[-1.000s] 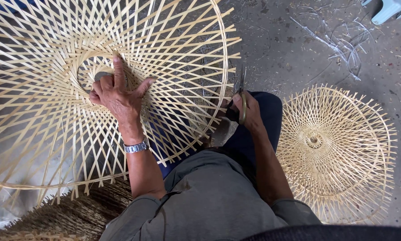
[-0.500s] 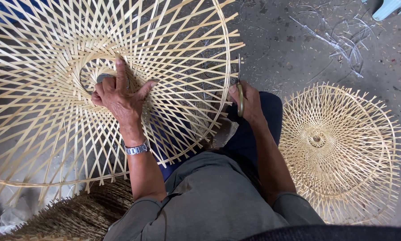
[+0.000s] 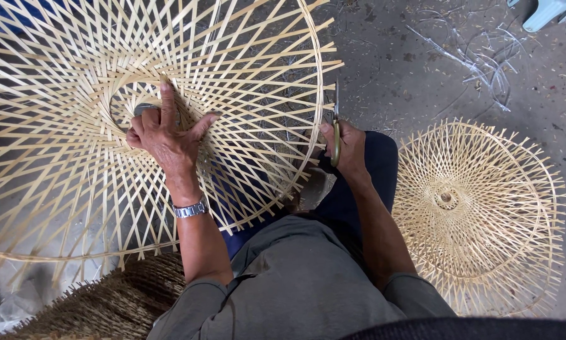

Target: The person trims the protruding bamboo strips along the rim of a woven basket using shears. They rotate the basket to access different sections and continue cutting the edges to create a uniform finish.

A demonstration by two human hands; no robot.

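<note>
A large round woven bamboo frame of crossing pale strips lies across my lap and fills the left half of the view. My left hand presses flat on it beside its open centre ring, fingers spread; a metal watch sits on that wrist. My right hand is closed on a pair of scissors with greenish handles. Their blades point up along the frame's right rim, where strip ends stick out.
A smaller finished woven bamboo disc lies on the concrete floor at right. Loose strip trimmings litter the floor at upper right, by a pale blue plastic object. A brown woven mat lies at lower left.
My right hand has lifted the scissors from over my knee up to the frame's right rim. The left hand stays pressed near the centre ring.
</note>
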